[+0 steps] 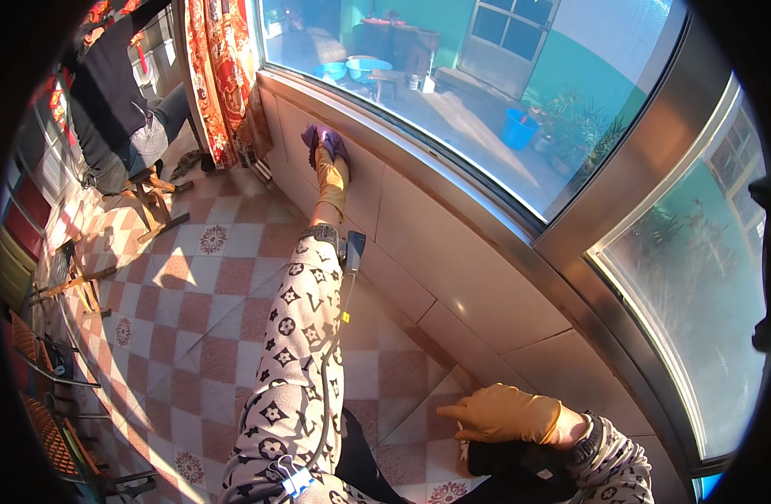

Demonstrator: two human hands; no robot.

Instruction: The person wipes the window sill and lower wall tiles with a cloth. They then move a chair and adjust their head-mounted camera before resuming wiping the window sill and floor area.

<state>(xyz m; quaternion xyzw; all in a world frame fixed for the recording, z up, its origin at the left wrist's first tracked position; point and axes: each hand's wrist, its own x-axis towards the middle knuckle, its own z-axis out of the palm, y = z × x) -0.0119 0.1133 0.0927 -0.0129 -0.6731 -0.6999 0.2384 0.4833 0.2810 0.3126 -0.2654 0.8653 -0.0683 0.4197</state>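
Note:
My left hand (331, 176), in a yellow rubber glove, reaches far forward and presses a crumpled purple cloth (322, 142) against the tiled wall (360, 189) just beneath the window sill. A patterned sleeve covers that arm, and a small dark device (354, 251) with a cable is strapped near the wrist. At the lower right, my right hand (508, 412) wears a matching glove and rests over my dark-clad knee (517, 466). Its index finger points left, with no object visible in it; some fingers are hidden.
A metal-framed window (417, 148) runs above the wall, with another pane (688, 271) at right. A red patterned curtain (218, 82) hangs at its left end. Beyond it, a person (108, 107) sits on a wooden stool (152, 198). Checkered floor tiles (218, 309) lie below.

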